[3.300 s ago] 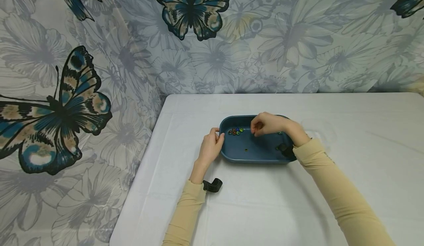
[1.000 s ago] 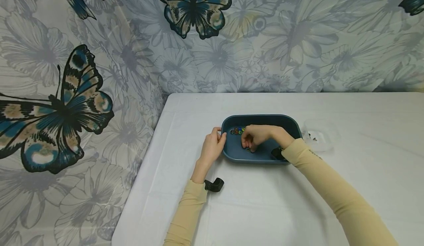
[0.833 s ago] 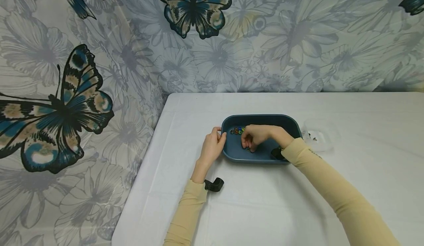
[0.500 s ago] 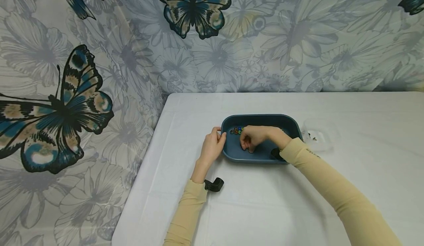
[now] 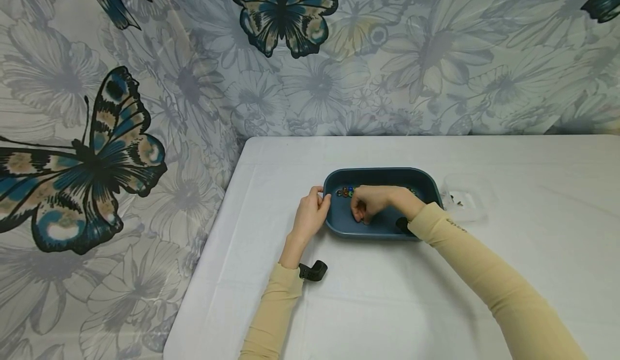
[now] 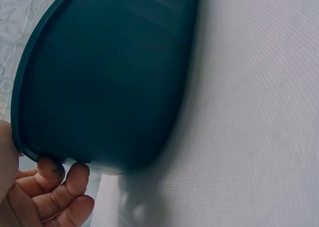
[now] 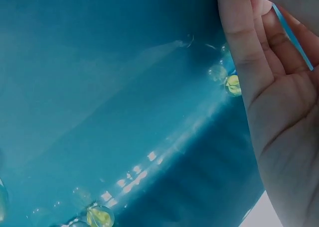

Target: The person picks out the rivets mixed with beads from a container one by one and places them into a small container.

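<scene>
In the head view a blue-grey tray rests on the white-covered table. My left hand grips its left end, the thumb over the rim; the left wrist view shows curled fingers against the outer wall of the tray. My right hand reaches down into the tray, fingers curled, fingertips low near the floor. What lies between those fingertips is hidden. Coloured glass marbles sit in a row at the back left, partly covered by the hand. The right wrist view shows yellow-swirled marbles along the tray wall near the palm.
A clear plastic container with a few tiny dark bits stands just right of the tray. A black wrist camera sticks out from the left wrist. Behind the table hangs a butterfly-print cloth.
My right hand has come down and toward the front left from above the tray's middle, then shifted slightly left. The lone marble near the front is now hidden. My left hand keeps its grip.
</scene>
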Demonstrator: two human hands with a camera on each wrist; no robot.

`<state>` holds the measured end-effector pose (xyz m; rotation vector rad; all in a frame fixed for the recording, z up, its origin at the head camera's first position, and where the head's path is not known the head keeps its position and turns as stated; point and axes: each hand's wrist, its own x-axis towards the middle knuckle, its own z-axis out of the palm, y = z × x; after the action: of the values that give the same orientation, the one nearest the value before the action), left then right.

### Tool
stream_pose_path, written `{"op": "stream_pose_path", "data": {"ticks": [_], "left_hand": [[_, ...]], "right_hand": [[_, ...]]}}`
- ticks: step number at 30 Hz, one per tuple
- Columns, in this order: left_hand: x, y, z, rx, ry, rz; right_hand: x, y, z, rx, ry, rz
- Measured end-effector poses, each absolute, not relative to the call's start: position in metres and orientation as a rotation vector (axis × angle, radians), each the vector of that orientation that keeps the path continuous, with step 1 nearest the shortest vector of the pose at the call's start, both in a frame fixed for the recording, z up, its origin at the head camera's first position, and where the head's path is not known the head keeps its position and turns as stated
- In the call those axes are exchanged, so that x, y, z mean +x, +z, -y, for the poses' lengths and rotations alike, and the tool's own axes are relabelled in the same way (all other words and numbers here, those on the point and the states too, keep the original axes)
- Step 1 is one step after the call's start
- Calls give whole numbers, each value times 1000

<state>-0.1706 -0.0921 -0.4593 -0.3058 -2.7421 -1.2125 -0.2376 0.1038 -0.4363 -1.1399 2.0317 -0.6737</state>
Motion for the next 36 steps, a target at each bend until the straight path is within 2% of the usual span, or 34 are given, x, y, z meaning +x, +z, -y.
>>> {"op": "stream_pose_path", "data": {"ticks": [36], "left_hand": [[-169,-458,92,-313,-1231,2729]], "right_hand": [[-241,-432,-114,-1148,-805,-2052]]}}
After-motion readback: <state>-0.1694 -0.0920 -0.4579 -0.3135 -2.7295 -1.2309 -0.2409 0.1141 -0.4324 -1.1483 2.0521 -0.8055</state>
